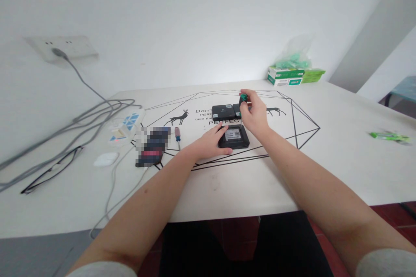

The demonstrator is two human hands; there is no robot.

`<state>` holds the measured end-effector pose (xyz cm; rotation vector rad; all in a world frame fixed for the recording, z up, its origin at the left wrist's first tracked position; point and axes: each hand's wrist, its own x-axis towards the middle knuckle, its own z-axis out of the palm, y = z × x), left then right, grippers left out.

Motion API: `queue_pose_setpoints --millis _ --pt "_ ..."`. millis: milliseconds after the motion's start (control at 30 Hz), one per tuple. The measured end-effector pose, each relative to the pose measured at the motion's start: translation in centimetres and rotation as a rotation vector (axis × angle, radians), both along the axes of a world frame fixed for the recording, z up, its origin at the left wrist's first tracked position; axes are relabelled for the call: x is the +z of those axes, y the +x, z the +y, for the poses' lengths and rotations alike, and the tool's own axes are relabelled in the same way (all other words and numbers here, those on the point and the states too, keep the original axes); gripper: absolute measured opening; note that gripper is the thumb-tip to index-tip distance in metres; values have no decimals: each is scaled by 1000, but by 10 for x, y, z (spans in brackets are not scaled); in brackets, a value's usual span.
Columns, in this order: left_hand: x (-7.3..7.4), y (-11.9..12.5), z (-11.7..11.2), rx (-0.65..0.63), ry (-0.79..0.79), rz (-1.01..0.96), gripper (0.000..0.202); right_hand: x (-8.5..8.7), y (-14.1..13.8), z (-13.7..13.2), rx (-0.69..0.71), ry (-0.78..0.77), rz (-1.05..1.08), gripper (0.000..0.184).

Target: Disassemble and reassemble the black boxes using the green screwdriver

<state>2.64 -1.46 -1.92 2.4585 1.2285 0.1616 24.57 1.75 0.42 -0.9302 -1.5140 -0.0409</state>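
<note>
A flat black case with a white label (233, 135) lies on the table in front of me. My left hand (210, 142) grips its left side, fingers at the far edge and thumb at the near edge. In my right hand (256, 113) is a screwdriver with a green and black handle (243, 99), held upright. Its shaft points down to the far right corner of the case; the tip is too small to make out. Just beyond lies another flat black case (222, 113), with a further dark item (238, 110) beside it, partly hidden by my right hand.
Left of my hands lie a second screwdriver (177, 133), a blurred-out phone-like item (152, 147), a power strip (130, 123), a white case (105, 159), glasses (53, 166) and grey cables (94, 117). Green and white boxes (286, 75) stand at the back right; a green packet (390, 137) lies far right.
</note>
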Motion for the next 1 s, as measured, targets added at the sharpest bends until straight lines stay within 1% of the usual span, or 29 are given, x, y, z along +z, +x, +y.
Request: queue_pose_setpoints --millis 100,167,200,333,400,567,1000 --pt "-1 0 1 0 -1 0 118 2 0 -2 20 1 -15 31" --pt "-2 0 1 3 -2 2 118 4 0 -2 -13 16 -31 24" --pt "-2 0 1 4 -2 1 118 4 0 -2 -33 17 -35 25" --pt "-1 -1 1 0 -7 -1 120 1 -1 2 -57 8 -7 42" --pt "-1 -1 1 2 -14 7 121 -1 -2 3 -46 4 23 46" --pt "1 -1 0 7 -12 7 119 -1 -4 3 -34 2 43 38" --pt "2 0 -2 -1 -17 4 118 5 -3 0 -46 18 88 35"
